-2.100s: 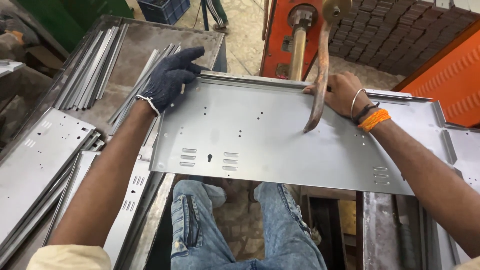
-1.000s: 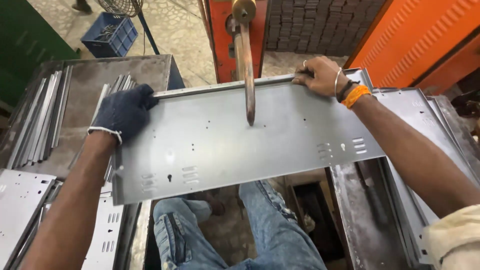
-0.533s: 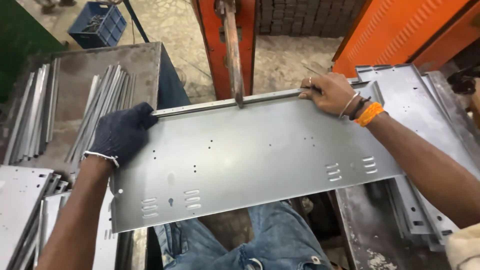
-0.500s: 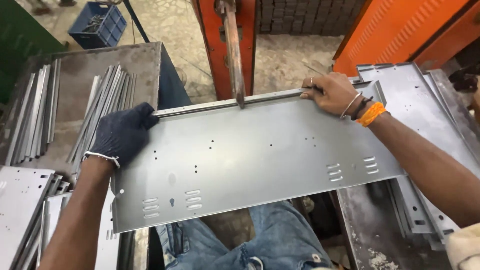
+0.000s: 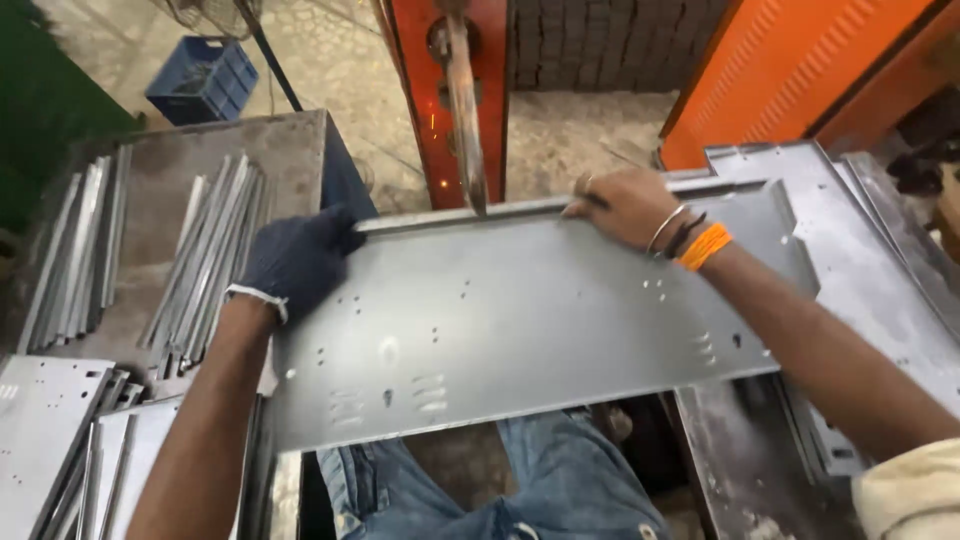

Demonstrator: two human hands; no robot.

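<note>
A long grey sheet-metal panel (image 5: 530,320) with punched holes and small slots lies flat across my lap. My left hand (image 5: 295,260), in a dark glove, grips its far left corner. My right hand (image 5: 620,205), bare with bracelets and an orange wristband, holds the folded far edge to the right of centre. A worn metal arm (image 5: 465,120) of an orange machine comes down onto the far edge between my hands, with small sparks beside it.
Several narrow metal strips (image 5: 205,260) lie on a grey table (image 5: 285,150) at the left. Stacked perforated panels (image 5: 60,440) sit at lower left, more panels (image 5: 880,250) at the right. A blue crate (image 5: 205,80) stands on the floor beyond. An orange cabinet (image 5: 800,60) is at upper right.
The panel has shifted so the machine arm's tip now touches its far folded edge near the middle. My right hand has slid left along that edge. Sparks show by the tip.
</note>
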